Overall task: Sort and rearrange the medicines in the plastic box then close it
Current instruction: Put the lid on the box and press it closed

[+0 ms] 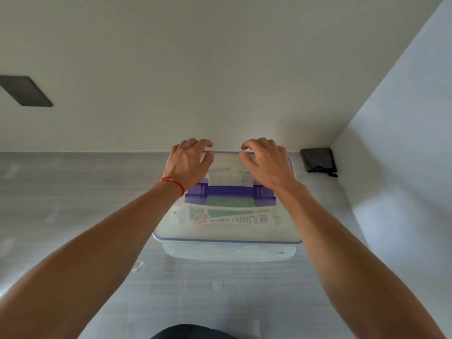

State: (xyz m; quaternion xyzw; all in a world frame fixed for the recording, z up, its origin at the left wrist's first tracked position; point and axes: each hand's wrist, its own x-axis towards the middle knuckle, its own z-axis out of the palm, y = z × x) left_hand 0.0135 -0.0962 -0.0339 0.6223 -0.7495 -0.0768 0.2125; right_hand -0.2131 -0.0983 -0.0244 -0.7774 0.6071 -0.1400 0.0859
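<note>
A clear plastic box [227, 234] with a purple handle [230, 192] stands on the grey floor against the wall, its translucent lid on top. Medicine packets [230, 217] with green and white print show through the lid. My left hand [189, 162] and my right hand [265, 162] both reach over the lid to its far edge, fingers curled down over that edge by the wall. The fingertips and the far latch are hidden behind the lid. The near latch flap [228, 252] hangs at the front.
A dark pouch [318, 159] lies in the corner at the right, where a pale side wall meets the back wall. A dark rectangular plate [25, 90] sits on the back wall at the left. Grey floor stretches left of the box.
</note>
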